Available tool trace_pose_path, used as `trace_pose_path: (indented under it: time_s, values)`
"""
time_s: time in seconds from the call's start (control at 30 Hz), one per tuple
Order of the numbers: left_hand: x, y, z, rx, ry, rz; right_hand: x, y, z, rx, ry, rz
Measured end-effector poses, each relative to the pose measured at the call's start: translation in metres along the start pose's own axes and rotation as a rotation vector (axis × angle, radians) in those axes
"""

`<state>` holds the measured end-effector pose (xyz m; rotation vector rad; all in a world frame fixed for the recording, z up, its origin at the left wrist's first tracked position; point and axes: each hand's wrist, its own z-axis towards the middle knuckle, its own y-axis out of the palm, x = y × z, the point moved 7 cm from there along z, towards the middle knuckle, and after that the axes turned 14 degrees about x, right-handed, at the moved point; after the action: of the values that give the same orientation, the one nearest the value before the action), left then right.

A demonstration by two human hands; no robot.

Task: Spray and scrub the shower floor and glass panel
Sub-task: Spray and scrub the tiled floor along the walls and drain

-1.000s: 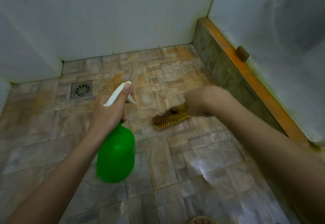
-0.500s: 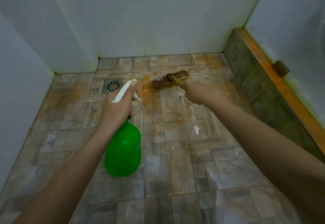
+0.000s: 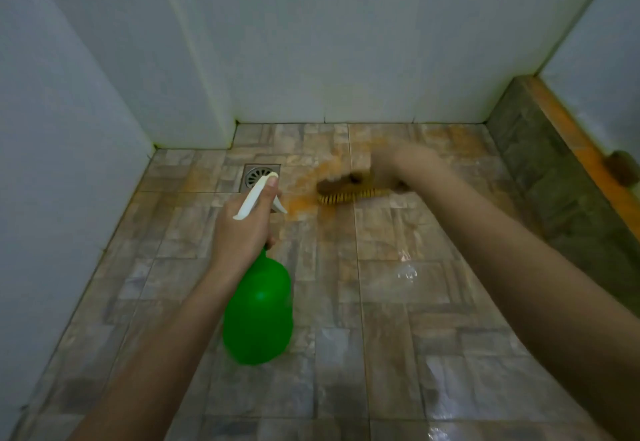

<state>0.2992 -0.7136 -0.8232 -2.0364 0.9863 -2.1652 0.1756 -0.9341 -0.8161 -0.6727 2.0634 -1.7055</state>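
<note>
Mottled tile floor [image 3: 381,302]; left hand [image 3: 242,232] clasps bulbous green spray bottle [image 3: 258,312]; right hand [image 3: 391,166], blurred, fingers seemingly gripping bristle brush [image 3: 343,191].

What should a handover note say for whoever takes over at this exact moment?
Left hand grips the green plastic spray bottle by its white trigger head.
Right hand, blurred, holds the brown scrub brush with yellow bristles at the orange stain beside the square metal drain.
Done: wet patches on the brown tiled floor.
To do: the stain, the rest of the floor, the pale panel at right.
</note>
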Motion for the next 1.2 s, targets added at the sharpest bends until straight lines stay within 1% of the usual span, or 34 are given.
trace_pose_path:
  time_s: [0.07,0.13,0.2,0.23,0.33,0.37,0.43,0.5,0.57,0.63,0.7,0.73,0.8,0.87,0.93,1.0,1.1,1.13,1.2]
  values:
    - [-0.002,-0.002,0.005,0.013,-0.021,-0.008,-0.018,0.009,-0.002,0.016,-0.04,-0.038]
    - [-0.002,-0.002,0.007,0.008,-0.025,-0.018,-0.026,0.025,0.022,0.094,-0.055,0.028]
    - [-0.003,-0.003,0.009,0.012,-0.027,-0.029,-0.028,0.024,0.041,0.183,-0.054,0.105]
    - [-0.004,-0.004,0.011,0.018,-0.028,-0.034,-0.029,0.02,0.043,0.198,-0.04,0.125]
    - [-0.007,-0.008,0.016,0.018,-0.026,-0.03,-0.032,0.022,0.038,0.095,-0.009,0.085]
    - [-0.009,-0.011,0.018,0.017,-0.044,-0.039,-0.036,0.022,0.03,0.089,-0.007,0.07]
    - [-0.01,-0.016,0.024,0.019,-0.063,-0.052,-0.045,0.026,0.027,0.133,-0.039,0.111]
    - [-0.008,-0.018,0.027,0.018,-0.046,-0.04,-0.041,0.034,0.052,0.203,-0.01,0.193]
    - [-0.01,-0.021,0.03,0.033,-0.04,-0.032,-0.043,0.032,0.074,0.222,-0.004,0.254]
    - [-0.012,-0.023,0.034,0.046,-0.043,-0.038,-0.05,0.025,0.075,0.164,0.001,0.2]
    - [-0.015,-0.027,0.038,0.054,-0.065,-0.072,-0.066,0.025,0.052,0.09,-0.036,0.083]
    - [-0.017,-0.029,0.04,0.058,-0.078,-0.086,-0.074,0.028,0.037,0.079,-0.064,0.07]
    - [-0.019,-0.032,0.044,0.074,-0.099,-0.099,-0.083,0.039,0.035,0.145,-0.119,0.122]
    - [-0.018,-0.033,0.045,0.081,-0.108,-0.099,-0.078,0.042,0.065,0.193,-0.137,0.203]
    - [-0.018,-0.036,0.045,0.096,-0.115,-0.11,-0.07,0.032,0.095,0.201,-0.077,0.244]
    - [-0.019,-0.038,0.046,0.097,-0.119,-0.112,-0.068,0.023,0.093,0.137,-0.028,0.182]
    - [-0.022,-0.038,0.048,0.086,-0.119,-0.113,-0.076,0.021,0.048,0.024,-0.067,-0.007]
    - [-0.022,-0.037,0.049,0.079,-0.111,-0.103,-0.076,0.021,0.043,0.023,-0.071,0.002]
    - [-0.022,-0.033,0.049,0.068,-0.097,-0.091,-0.072,0.024,0.06,0.05,-0.079,0.063]
